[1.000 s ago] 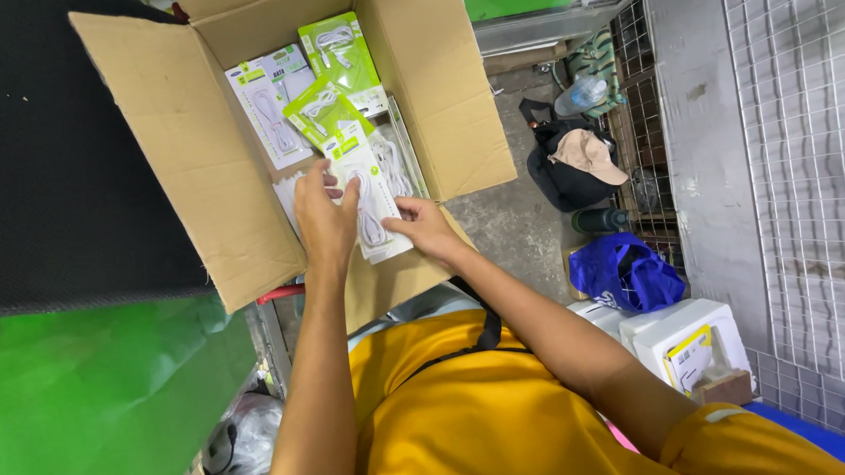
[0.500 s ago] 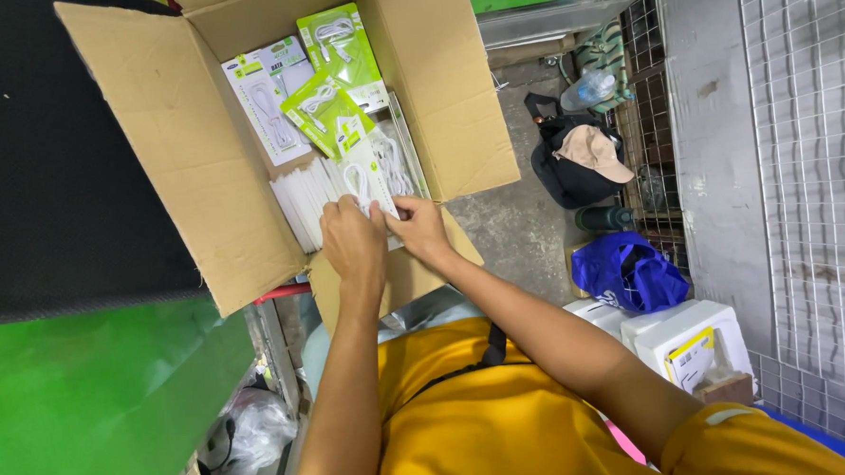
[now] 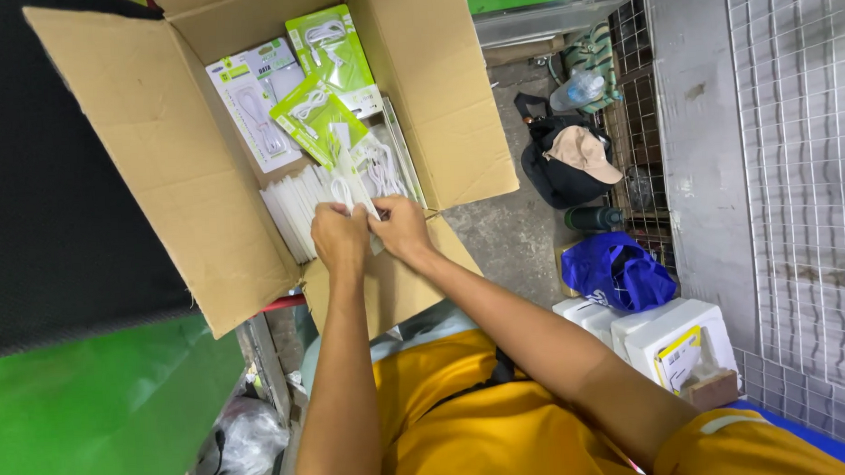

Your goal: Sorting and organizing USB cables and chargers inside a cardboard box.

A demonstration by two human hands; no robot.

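An open cardboard box (image 3: 163,173) stands in front of me, packed with flat green-and-white cable packages. Both hands meet at its near edge. My left hand (image 3: 339,237) and my right hand (image 3: 402,226) together pinch one green-and-white cable package (image 3: 351,169), which stands upright between them above a row of white packages (image 3: 293,200). More green packages (image 3: 329,47) and a white one (image 3: 251,112) lean against the box's far wall. My yellow shirt (image 3: 488,425) fills the bottom of the view.
A black mesh panel (image 3: 50,187) and a green surface (image 3: 89,423) lie to the left. On the floor to the right are a black bag with a tan cap (image 3: 571,160), a blue bag (image 3: 619,272), white boxes (image 3: 674,340) and a wire grid (image 3: 808,154).
My left hand has drawn back toward me and met my right hand at the box's near edge. Both hands now grip the same package, lifted upright.
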